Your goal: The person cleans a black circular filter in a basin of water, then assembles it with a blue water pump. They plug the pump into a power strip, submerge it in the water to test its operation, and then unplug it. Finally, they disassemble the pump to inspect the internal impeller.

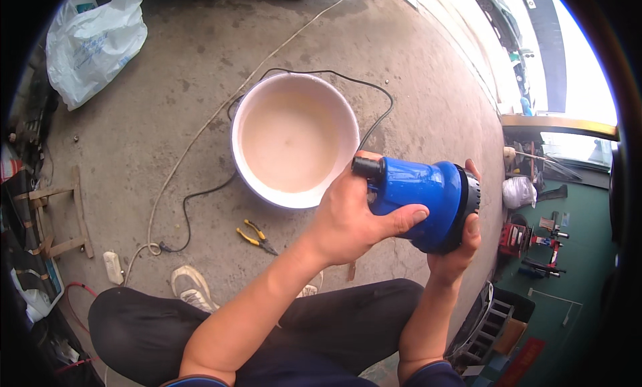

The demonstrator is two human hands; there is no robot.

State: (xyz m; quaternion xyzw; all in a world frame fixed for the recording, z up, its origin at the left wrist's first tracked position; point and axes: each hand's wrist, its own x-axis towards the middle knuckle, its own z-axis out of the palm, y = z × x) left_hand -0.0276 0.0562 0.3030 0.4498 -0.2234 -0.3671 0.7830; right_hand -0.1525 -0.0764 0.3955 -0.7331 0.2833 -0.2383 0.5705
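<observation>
A blue submersible pump [418, 190] lies tilted on its side between my hands, above the floor and to the right of the tub. My left hand [351, 216] is closed round its outlet end, thumb along the blue body. My right hand [458, 250] grips the black slotted base from the far side, some fingers hidden behind it. A short black outlet [366, 167] points left. Next to the pump stands a round white tub [239, 143] with cloudy water [289, 143] in it. A black power cord [384, 96] loops behind the tub toward the pump.
Yellow-handled pliers [253, 236] lie in front of the tub. A white power strip [114, 267] rests on the concrete floor [200, 86] at left, with a pale cable [190, 146] running away. A white plastic bag [97, 43] sits far left; tools on a green surface [521, 280] are at right.
</observation>
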